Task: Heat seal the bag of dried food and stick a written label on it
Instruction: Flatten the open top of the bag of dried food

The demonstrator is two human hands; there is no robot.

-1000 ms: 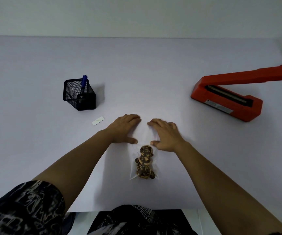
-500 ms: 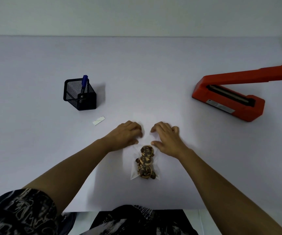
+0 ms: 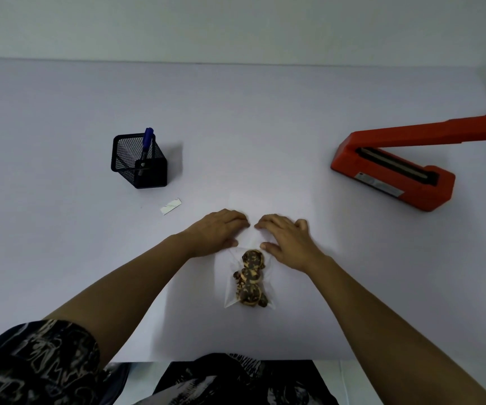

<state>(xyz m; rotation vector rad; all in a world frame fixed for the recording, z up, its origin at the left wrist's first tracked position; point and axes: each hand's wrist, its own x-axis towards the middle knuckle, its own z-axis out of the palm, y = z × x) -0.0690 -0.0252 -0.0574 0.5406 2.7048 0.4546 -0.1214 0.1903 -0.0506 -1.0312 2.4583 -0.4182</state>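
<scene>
A clear plastic bag (image 3: 231,296) lies flat on the table in front of me, holding several brown patterned pieces of dried food (image 3: 250,276) in its lower half. My left hand (image 3: 215,232) and right hand (image 3: 288,241) both rest palm-down on the bag's empty upper part. Their fingertips nearly meet in the middle, and the thumbs sit just above the food. A small white label (image 3: 171,206) lies on the table to the left. The orange heat sealer (image 3: 393,176) stands at the right with its arm raised.
A black mesh pen holder (image 3: 138,162) with a blue pen (image 3: 147,138) in it stands at the left, behind the label. The white table (image 3: 60,258) ends close to my body, and a wall runs along its far side.
Both hands have slid inward over the bag's upper part, so the fingertips are now nearly touching. The bag of food has barely shifted.
</scene>
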